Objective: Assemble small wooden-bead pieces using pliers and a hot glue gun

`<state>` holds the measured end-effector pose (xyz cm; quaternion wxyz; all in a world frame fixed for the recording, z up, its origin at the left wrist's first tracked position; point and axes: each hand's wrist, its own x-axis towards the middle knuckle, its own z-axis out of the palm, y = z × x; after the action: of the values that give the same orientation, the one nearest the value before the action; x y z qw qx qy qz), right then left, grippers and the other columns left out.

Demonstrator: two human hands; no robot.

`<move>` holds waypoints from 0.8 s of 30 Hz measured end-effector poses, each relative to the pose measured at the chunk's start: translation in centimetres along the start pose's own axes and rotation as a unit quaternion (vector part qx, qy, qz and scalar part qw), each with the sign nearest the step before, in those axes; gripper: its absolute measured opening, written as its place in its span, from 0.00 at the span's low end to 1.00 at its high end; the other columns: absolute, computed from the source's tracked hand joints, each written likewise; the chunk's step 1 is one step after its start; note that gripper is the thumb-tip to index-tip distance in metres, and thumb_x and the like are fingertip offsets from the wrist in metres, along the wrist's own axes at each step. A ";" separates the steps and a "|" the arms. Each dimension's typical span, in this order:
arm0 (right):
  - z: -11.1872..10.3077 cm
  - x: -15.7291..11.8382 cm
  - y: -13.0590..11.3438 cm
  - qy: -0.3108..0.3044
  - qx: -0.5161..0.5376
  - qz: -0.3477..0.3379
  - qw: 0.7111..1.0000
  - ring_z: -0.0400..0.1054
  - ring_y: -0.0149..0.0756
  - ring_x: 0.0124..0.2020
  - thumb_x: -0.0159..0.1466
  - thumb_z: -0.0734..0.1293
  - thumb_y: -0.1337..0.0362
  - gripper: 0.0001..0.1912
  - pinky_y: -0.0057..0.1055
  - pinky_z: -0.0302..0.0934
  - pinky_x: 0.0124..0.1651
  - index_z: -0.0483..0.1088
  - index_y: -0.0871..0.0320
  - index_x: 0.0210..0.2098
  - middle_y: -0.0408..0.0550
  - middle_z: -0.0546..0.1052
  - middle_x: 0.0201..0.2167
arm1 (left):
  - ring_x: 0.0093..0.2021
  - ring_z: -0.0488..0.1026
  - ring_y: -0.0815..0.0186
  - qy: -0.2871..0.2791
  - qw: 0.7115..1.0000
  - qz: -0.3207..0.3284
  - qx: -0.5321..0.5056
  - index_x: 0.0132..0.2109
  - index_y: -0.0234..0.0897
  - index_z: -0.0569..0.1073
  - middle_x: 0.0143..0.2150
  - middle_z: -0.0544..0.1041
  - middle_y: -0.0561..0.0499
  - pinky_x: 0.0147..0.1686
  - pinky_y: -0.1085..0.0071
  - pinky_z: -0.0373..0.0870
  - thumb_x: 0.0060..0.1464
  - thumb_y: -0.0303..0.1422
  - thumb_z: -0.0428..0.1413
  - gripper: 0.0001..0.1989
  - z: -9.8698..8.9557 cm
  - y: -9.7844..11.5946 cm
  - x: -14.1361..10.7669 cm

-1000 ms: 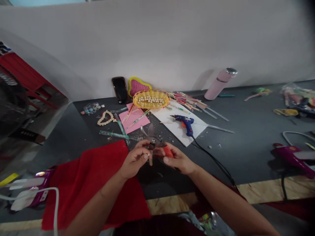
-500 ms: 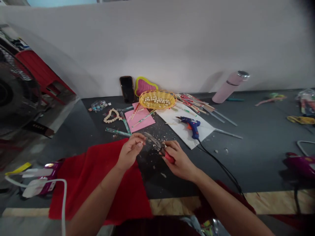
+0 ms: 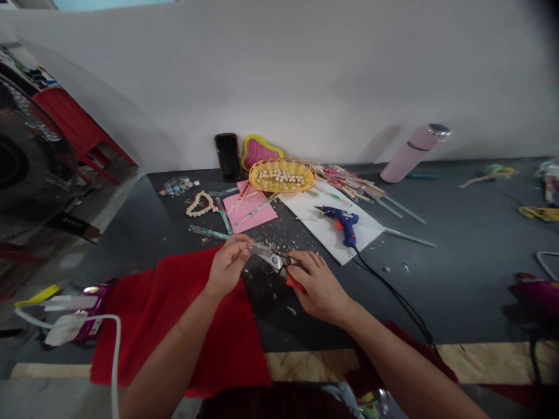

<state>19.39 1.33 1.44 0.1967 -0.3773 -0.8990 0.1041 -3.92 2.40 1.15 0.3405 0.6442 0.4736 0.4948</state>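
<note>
My right hand [image 3: 321, 285] is wrapped around the red handle of metal pruning shears [image 3: 267, 255], whose blades point left. My left hand [image 3: 227, 265] is closed in a pinch right at the blade tips. What it pinches is too small and covered to make out. Pale chips and crumbs [image 3: 290, 238] are scattered over the dark table [image 3: 301, 337] around the shears. Beyond my hands, a yellow woven basket [image 3: 257, 185] holds many small pale pieces. A heart-shaped frame of similar pieces [image 3: 192, 210] lies to the left, near a pink paper square [image 3: 262, 218].
A blue glue gun [image 3: 345, 221] lies on white paper [image 3: 336, 250], its cord trailing toward me. Patterned sticks [image 3: 345, 183], a phone [image 3: 228, 156] and a pink bottle [image 3: 410, 154] stand or lie near the wall. A red cloth [image 3: 174, 302] and a purple power strip [image 3: 98, 311] are at left.
The shears have turned so the flat of the blades shows, and their tips now meet my left fingertips. A small pale piece seen there earlier is hidden. The view has shifted slightly.
</note>
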 end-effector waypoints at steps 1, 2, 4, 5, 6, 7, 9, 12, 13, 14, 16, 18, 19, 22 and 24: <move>0.0 0.0 0.0 -0.003 0.001 -0.001 1.000 0.58 0.47 0.50 0.56 0.63 0.72 0.14 0.44 0.57 0.49 0.67 0.57 0.42 0.55 0.64 0.52 | 0.43 0.67 0.62 0.001 1.000 0.002 -0.001 0.32 0.36 0.72 0.40 0.69 0.45 0.43 0.67 0.64 0.56 0.36 0.50 0.10 0.0 -0.1 0.0; 0.0 0.0 0.0 -0.006 0.003 -0.002 1.000 0.58 0.46 0.50 0.56 0.63 0.72 0.14 0.44 0.57 0.49 0.67 0.57 0.42 0.55 0.64 0.52 | 0.43 0.67 0.62 0.001 1.000 0.004 -0.002 0.33 0.36 0.73 0.40 0.69 0.45 0.42 0.67 0.64 0.56 0.35 0.50 0.10 -0.1 -0.2 0.0; 0.2 -0.1 0.1 -0.009 0.008 -0.005 1.000 0.59 0.45 0.49 0.56 0.62 0.72 0.14 0.42 0.59 0.48 0.67 0.57 0.42 0.55 0.63 0.52 | 0.43 0.67 0.62 0.000 1.000 0.005 -0.003 0.33 0.36 0.73 0.40 0.69 0.46 0.41 0.68 0.64 0.56 0.35 0.50 0.09 -0.1 -0.4 0.0; 0.2 -0.1 0.1 -0.011 0.012 -0.008 1.000 0.59 0.45 0.49 0.56 0.62 0.73 0.14 0.42 0.59 0.48 0.67 0.58 0.42 0.55 0.63 0.52 | 0.43 0.67 0.62 -0.002 1.000 0.006 -0.002 0.33 0.36 0.73 0.40 0.69 0.46 0.41 0.68 0.64 0.56 0.35 0.51 0.09 -0.2 -0.4 0.0; 0.3 -0.1 0.2 -0.011 0.015 -0.011 1.000 0.60 0.45 0.49 0.56 0.62 0.73 0.14 0.41 0.60 0.48 0.66 0.58 0.42 0.55 0.63 0.52 | 0.42 0.67 0.62 -0.005 1.000 0.006 -0.001 0.33 0.36 0.73 0.40 0.69 0.46 0.41 0.68 0.65 0.56 0.35 0.51 0.09 -0.2 -0.5 0.0; 0.4 -0.1 0.2 -0.010 0.019 -0.015 1.000 0.60 0.44 0.49 0.56 0.62 0.73 0.14 0.41 0.60 0.49 0.66 0.58 0.42 0.56 0.64 0.51 | 0.42 0.67 0.63 -0.009 1.000 0.006 0.002 0.33 0.36 0.73 0.40 0.69 0.46 0.41 0.68 0.65 0.56 0.34 0.51 0.09 -0.2 -0.4 0.0; 0.5 -0.1 0.3 -0.009 0.025 -0.020 0.999 0.60 0.44 0.50 0.56 0.62 0.73 0.14 0.40 0.60 0.49 0.66 0.58 0.42 0.56 0.64 0.51 | 0.41 0.68 0.63 -0.012 1.000 0.009 0.009 0.34 0.36 0.73 0.40 0.69 0.46 0.41 0.68 0.65 0.56 0.34 0.50 0.09 -0.2 -0.4 0.1; 0.5 -0.2 0.4 -0.014 0.030 -0.023 0.999 0.61 0.43 0.50 0.56 0.62 0.73 0.13 0.39 0.61 0.49 0.66 0.58 0.41 0.56 0.65 0.50 | 0.41 0.67 0.63 -0.015 0.999 0.011 0.026 0.34 0.36 0.73 0.40 0.69 0.46 0.41 0.67 0.65 0.57 0.34 0.49 0.10 -0.2 -0.2 0.1; 0.5 -0.2 0.5 -0.015 0.031 -0.024 0.999 0.62 0.42 0.49 0.55 0.62 0.73 0.12 0.38 0.62 0.49 0.66 0.58 0.39 0.56 0.65 0.50 | 0.41 0.67 0.63 -0.015 0.999 0.012 0.031 0.34 0.36 0.73 0.40 0.70 0.46 0.41 0.67 0.64 0.57 0.34 0.49 0.10 -0.2 -0.2 0.1; 0.5 -0.3 0.6 -0.016 0.030 -0.025 0.999 0.62 0.42 0.49 0.55 0.62 0.73 0.11 0.38 0.62 0.49 0.66 0.58 0.38 0.55 0.66 0.50 | 0.41 0.67 0.63 -0.014 0.999 0.012 0.034 0.34 0.36 0.73 0.39 0.70 0.46 0.41 0.67 0.64 0.57 0.34 0.49 0.10 -0.1 -0.1 0.1; 0.6 -0.4 0.7 -0.013 0.028 -0.024 0.999 0.63 0.41 0.49 0.56 0.62 0.73 0.08 0.37 0.62 0.49 0.66 0.58 0.36 0.55 0.66 0.49 | 0.40 0.67 0.64 -0.013 0.999 0.006 0.032 0.33 0.36 0.72 0.39 0.69 0.47 0.41 0.68 0.64 0.57 0.34 0.50 0.09 0.0 0.0 0.0; 0.6 -0.4 0.7 -0.006 0.025 -0.020 0.999 0.64 0.40 0.47 0.57 0.61 0.72 0.08 0.36 0.63 0.48 0.66 0.58 0.36 0.55 0.68 0.47 | 0.40 0.67 0.64 -0.009 1.000 -0.007 0.021 0.32 0.36 0.72 0.39 0.69 0.47 0.42 0.68 0.64 0.56 0.34 0.50 0.09 0.1 0.3 0.0; 0.7 -0.5 0.7 -0.003 0.024 -0.018 1.000 0.64 0.40 0.47 0.57 0.61 0.72 0.07 0.35 0.64 0.47 0.66 0.58 0.36 0.55 0.68 0.47 | 0.40 0.67 0.64 -0.006 1.000 -0.016 0.012 0.32 0.36 0.72 0.39 0.69 0.47 0.42 0.68 0.63 0.56 0.34 0.50 0.10 0.2 0.4 -0.1; 0.9 -0.5 0.8 0.005 0.021 -0.010 1.000 0.64 0.41 0.48 0.57 0.61 0.72 0.08 0.36 0.64 0.48 0.66 0.58 0.36 0.54 0.68 0.47 | 0.40 0.67 0.64 0.007 0.999 -0.035 -0.029 0.31 0.35 0.73 0.39 0.69 0.47 0.40 0.69 0.64 0.55 0.36 0.52 0.10 0.4 0.5 -0.1; 1.0 -0.5 0.8 0.016 0.027 0.004 1.000 0.64 0.41 0.49 0.57 0.61 0.72 0.09 0.36 0.64 0.49 0.66 0.57 0.37 0.54 0.68 0.47 | 0.40 0.67 0.64 0.021 0.997 -0.036 -0.061 0.31 0.35 0.73 0.39 0.68 0.47 0.39 0.69 0.64 0.54 0.35 0.53 0.09 0.5 0.3 0.0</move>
<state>19.78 1.52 0.16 0.2210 -0.3770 -0.8910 0.1227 -3.34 2.27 1.30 0.3868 0.5942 0.4729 0.5231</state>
